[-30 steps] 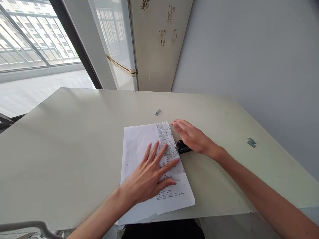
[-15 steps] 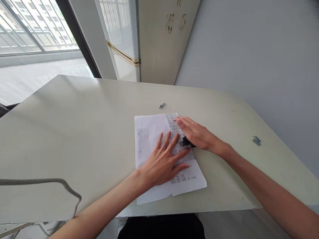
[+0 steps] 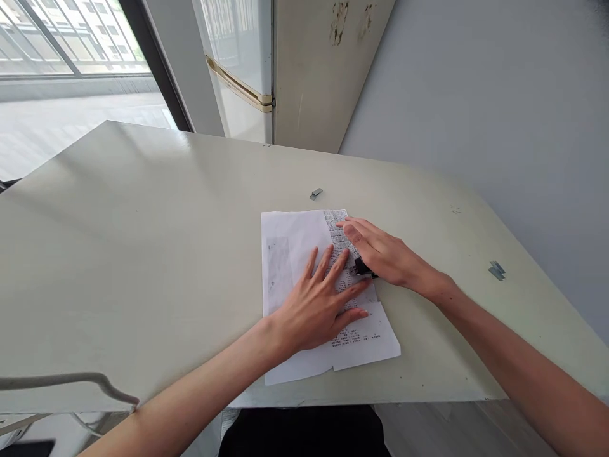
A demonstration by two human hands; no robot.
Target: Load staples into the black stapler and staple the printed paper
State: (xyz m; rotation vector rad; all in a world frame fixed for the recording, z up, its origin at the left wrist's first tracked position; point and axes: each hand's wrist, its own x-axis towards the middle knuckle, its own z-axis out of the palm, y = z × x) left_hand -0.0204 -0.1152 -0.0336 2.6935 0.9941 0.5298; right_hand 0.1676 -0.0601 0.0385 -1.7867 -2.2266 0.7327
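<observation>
White paper sheets, partly covered in print and with a folded flap at the lower right, lie on the table. My left hand rests flat on them, open, with fingers spread. At the sheets' right edge is a small black stapler, its front end over the printed part. My right hand is closed over the stapler, palm on top and fingers close together, reaching toward the top of the print. Most of the stapler is hidden beneath that hand.
Staple strips lie beyond the paper, and more staple strips lie at the right. A grey cable runs along the lower left of the white table. Behind stand a fridge and a wall.
The view has shifted slightly, so the table and wall sit a little differently. Both hands, the paper and the stapler keep nearly the same positions relative to each other.
</observation>
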